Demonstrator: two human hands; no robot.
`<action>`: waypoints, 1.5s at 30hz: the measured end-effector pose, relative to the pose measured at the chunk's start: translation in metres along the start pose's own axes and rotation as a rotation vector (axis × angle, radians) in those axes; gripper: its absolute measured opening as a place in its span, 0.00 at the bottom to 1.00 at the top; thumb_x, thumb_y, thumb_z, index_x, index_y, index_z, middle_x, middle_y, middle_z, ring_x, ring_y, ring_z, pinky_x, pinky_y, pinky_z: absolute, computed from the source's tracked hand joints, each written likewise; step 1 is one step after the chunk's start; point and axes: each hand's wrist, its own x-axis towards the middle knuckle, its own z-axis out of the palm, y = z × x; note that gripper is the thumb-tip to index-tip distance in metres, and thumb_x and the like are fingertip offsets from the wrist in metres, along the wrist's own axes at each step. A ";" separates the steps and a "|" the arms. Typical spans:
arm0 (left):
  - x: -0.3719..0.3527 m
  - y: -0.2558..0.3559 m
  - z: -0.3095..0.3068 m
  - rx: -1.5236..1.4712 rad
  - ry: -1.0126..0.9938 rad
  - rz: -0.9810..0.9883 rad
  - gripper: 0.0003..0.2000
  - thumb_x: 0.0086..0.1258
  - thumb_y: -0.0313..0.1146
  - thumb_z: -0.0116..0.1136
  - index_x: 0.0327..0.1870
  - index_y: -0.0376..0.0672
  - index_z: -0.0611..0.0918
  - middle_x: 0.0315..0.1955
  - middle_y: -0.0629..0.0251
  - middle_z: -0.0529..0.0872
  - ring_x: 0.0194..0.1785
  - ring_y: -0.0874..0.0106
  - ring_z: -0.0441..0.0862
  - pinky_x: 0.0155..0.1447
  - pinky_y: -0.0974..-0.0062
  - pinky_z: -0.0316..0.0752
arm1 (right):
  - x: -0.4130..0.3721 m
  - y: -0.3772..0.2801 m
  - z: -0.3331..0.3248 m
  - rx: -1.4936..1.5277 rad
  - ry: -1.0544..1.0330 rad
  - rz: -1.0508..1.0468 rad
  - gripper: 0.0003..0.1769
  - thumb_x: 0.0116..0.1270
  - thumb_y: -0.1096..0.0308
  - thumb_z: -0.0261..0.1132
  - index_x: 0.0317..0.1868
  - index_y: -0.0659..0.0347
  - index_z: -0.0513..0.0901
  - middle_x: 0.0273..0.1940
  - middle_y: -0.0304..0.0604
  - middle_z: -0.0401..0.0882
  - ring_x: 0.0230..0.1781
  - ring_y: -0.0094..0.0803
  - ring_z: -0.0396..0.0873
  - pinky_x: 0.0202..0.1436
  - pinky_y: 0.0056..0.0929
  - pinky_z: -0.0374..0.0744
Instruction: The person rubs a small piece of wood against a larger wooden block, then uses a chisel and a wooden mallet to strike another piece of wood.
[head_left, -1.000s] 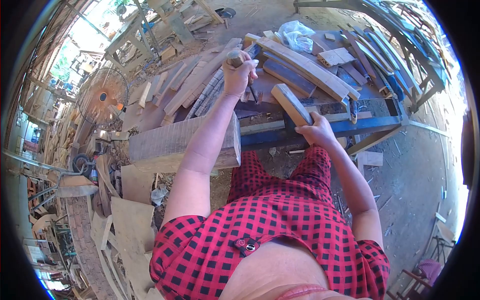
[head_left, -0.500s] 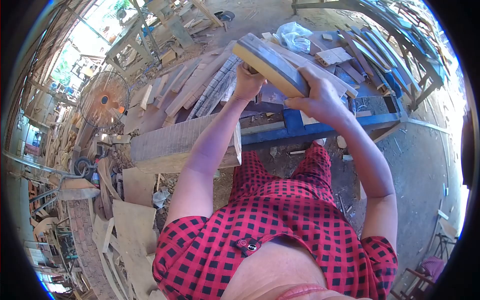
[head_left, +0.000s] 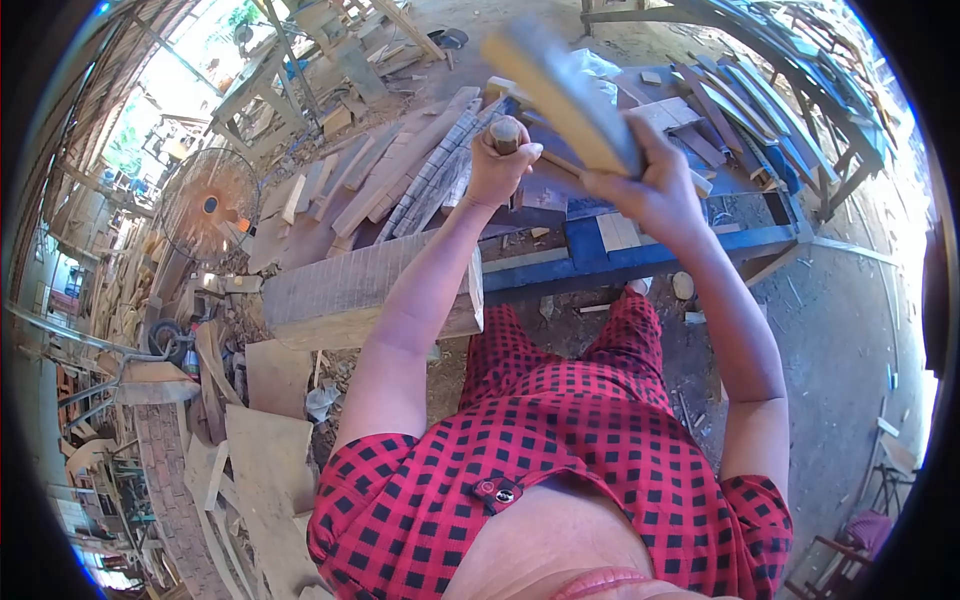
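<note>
My left hand (head_left: 497, 170) is closed in a fist around an upright chisel (head_left: 506, 132). The round end of its wooden handle sticks out above the fist, while the blade is mostly hidden beneath it. My right hand (head_left: 650, 185) grips one end of a thick wooden block (head_left: 575, 105), raised above and to the right of the chisel. The block's far end is blurred by motion and stands apart from the handle. Under both hands lie boards on a low blue bench (head_left: 650, 250).
A heavy squared timber (head_left: 370, 290) lies at the left by my forearm. A standing fan (head_left: 210, 203) is farther left. Stacked planks (head_left: 375, 185) and a plastic bag (head_left: 598, 68) lie beyond my hands. A long wooden rack (head_left: 740, 25) stands at the far right.
The wooden block has swung up and away from my left fist, uncovering the chisel handle's end. My right hand has shifted slightly right; my left hand has barely moved.
</note>
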 end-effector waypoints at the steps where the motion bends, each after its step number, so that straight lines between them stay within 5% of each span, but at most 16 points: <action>1: -0.001 -0.001 -0.002 0.005 -0.020 0.000 0.06 0.56 0.24 0.62 0.22 0.42 0.77 0.18 0.74 0.78 0.22 0.83 0.76 0.28 0.82 0.72 | -0.005 -0.021 -0.003 0.268 -0.041 0.121 0.34 0.50 0.58 0.75 0.55 0.63 0.73 0.41 0.55 0.82 0.43 0.41 0.83 0.48 0.33 0.78; 4: 0.001 -0.006 -0.001 0.002 -0.025 0.023 0.04 0.57 0.23 0.62 0.27 0.42 0.79 0.18 0.71 0.79 0.20 0.82 0.76 0.25 0.83 0.71 | -0.011 0.007 0.026 0.270 0.188 -0.133 0.34 0.51 0.58 0.75 0.56 0.63 0.72 0.38 0.51 0.82 0.36 0.36 0.83 0.40 0.32 0.79; 5: 0.000 -0.005 0.001 0.000 -0.029 0.029 0.04 0.57 0.23 0.62 0.27 0.42 0.79 0.18 0.71 0.79 0.20 0.82 0.76 0.25 0.83 0.71 | -0.011 0.022 0.033 -0.070 0.202 -0.234 0.34 0.51 0.60 0.75 0.57 0.62 0.72 0.36 0.46 0.81 0.32 0.29 0.81 0.35 0.31 0.78; 6: -0.001 -0.004 0.002 -0.063 0.010 0.019 0.05 0.57 0.23 0.61 0.26 0.43 0.77 0.18 0.70 0.79 0.19 0.81 0.76 0.24 0.82 0.71 | -0.014 0.035 0.029 -0.073 0.207 -0.239 0.34 0.51 0.60 0.75 0.57 0.62 0.72 0.36 0.46 0.81 0.32 0.29 0.81 0.35 0.31 0.78; 8: 0.001 -0.005 -0.004 -0.120 0.044 0.014 0.06 0.57 0.22 0.61 0.25 0.43 0.76 0.17 0.70 0.78 0.19 0.81 0.76 0.24 0.81 0.72 | -0.022 0.037 0.024 0.051 -0.265 0.373 0.33 0.50 0.62 0.75 0.55 0.62 0.73 0.38 0.46 0.81 0.34 0.26 0.80 0.36 0.30 0.78; 12: 0.008 -0.016 -0.043 -0.130 0.172 0.003 0.05 0.59 0.22 0.59 0.30 0.42 0.74 0.18 0.66 0.77 0.17 0.75 0.75 0.23 0.74 0.75 | -0.045 0.082 0.022 0.202 -0.114 0.365 0.31 0.50 0.63 0.74 0.54 0.65 0.75 0.40 0.47 0.81 0.39 0.27 0.80 0.41 0.29 0.77; 14: 0.016 -0.016 -0.052 -0.459 0.527 -0.011 0.06 0.58 0.22 0.58 0.31 0.43 0.75 0.18 0.66 0.77 0.18 0.74 0.77 0.22 0.77 0.75 | -0.064 0.108 0.022 0.429 0.074 0.356 0.29 0.50 0.64 0.74 0.52 0.68 0.77 0.38 0.44 0.81 0.38 0.27 0.79 0.42 0.28 0.76; 16: 0.020 -0.002 -0.050 -0.445 0.514 0.033 0.07 0.59 0.24 0.60 0.24 0.45 0.75 0.20 0.69 0.80 0.18 0.78 0.78 0.20 0.82 0.72 | -0.081 0.133 0.018 0.433 0.102 0.396 0.28 0.50 0.66 0.73 0.50 0.70 0.77 0.37 0.42 0.80 0.38 0.27 0.78 0.44 0.27 0.75; 18: 0.017 0.026 -0.039 0.157 0.176 0.124 0.05 0.58 0.26 0.63 0.25 0.46 0.78 0.22 0.71 0.81 0.18 0.78 0.78 0.23 0.81 0.74 | -0.096 0.155 0.018 0.397 0.128 0.522 0.24 0.52 0.66 0.73 0.49 0.66 0.77 0.37 0.40 0.78 0.34 0.26 0.77 0.42 0.26 0.76; 20: 0.021 0.023 -0.028 0.354 0.017 0.199 0.03 0.57 0.30 0.65 0.28 0.44 0.82 0.23 0.69 0.84 0.21 0.77 0.80 0.27 0.79 0.75 | -0.104 0.160 0.020 0.413 0.152 0.553 0.22 0.53 0.67 0.72 0.47 0.66 0.77 0.36 0.40 0.78 0.32 0.26 0.77 0.41 0.25 0.77; 22: 0.022 0.025 -0.011 0.617 -0.572 0.356 0.08 0.56 0.28 0.67 0.36 0.40 0.84 0.23 0.69 0.83 0.26 0.77 0.82 0.32 0.76 0.78 | -0.112 0.171 0.023 0.485 0.217 0.573 0.25 0.50 0.67 0.73 0.48 0.69 0.78 0.38 0.42 0.80 0.39 0.26 0.77 0.45 0.26 0.74; 24: 0.019 0.034 0.003 0.820 -0.832 -0.246 0.13 0.53 0.32 0.69 0.39 0.38 0.84 0.28 0.62 0.85 0.31 0.69 0.84 0.39 0.73 0.79 | -0.119 0.177 0.024 0.477 0.218 0.569 0.26 0.50 0.67 0.73 0.48 0.69 0.78 0.38 0.42 0.80 0.39 0.26 0.77 0.46 0.26 0.74; 25: 0.022 0.015 0.000 1.035 -0.940 -0.081 0.20 0.51 0.39 0.72 0.43 0.40 0.84 0.35 0.56 0.85 0.40 0.61 0.84 0.47 0.68 0.79 | -0.122 0.179 0.022 0.469 0.217 0.561 0.26 0.50 0.67 0.73 0.49 0.69 0.77 0.39 0.42 0.80 0.39 0.26 0.77 0.47 0.26 0.74; 29: 0.010 -0.026 -0.008 1.373 -0.992 -0.004 0.39 0.42 0.50 0.78 0.57 0.43 0.78 0.46 0.52 0.79 0.52 0.55 0.81 0.58 0.62 0.75 | -0.136 0.185 0.015 0.495 0.211 0.529 0.26 0.50 0.67 0.73 0.50 0.69 0.77 0.40 0.42 0.80 0.40 0.26 0.77 0.48 0.26 0.75; 40: 0.004 -0.050 -0.011 1.470 -0.891 -0.054 0.45 0.41 0.50 0.79 0.60 0.36 0.71 0.50 0.49 0.77 0.53 0.52 0.80 0.59 0.61 0.75 | -0.134 0.196 0.013 0.461 0.229 0.530 0.29 0.49 0.66 0.73 0.51 0.68 0.76 0.41 0.43 0.81 0.42 0.28 0.78 0.50 0.27 0.76; 45: 0.005 -0.053 -0.012 1.458 -0.902 -0.135 0.39 0.41 0.52 0.77 0.52 0.35 0.76 0.48 0.48 0.79 0.53 0.52 0.80 0.59 0.61 0.75 | -0.134 0.195 0.011 0.461 0.224 0.512 0.29 0.49 0.66 0.74 0.51 0.67 0.76 0.41 0.43 0.81 0.42 0.28 0.79 0.50 0.28 0.76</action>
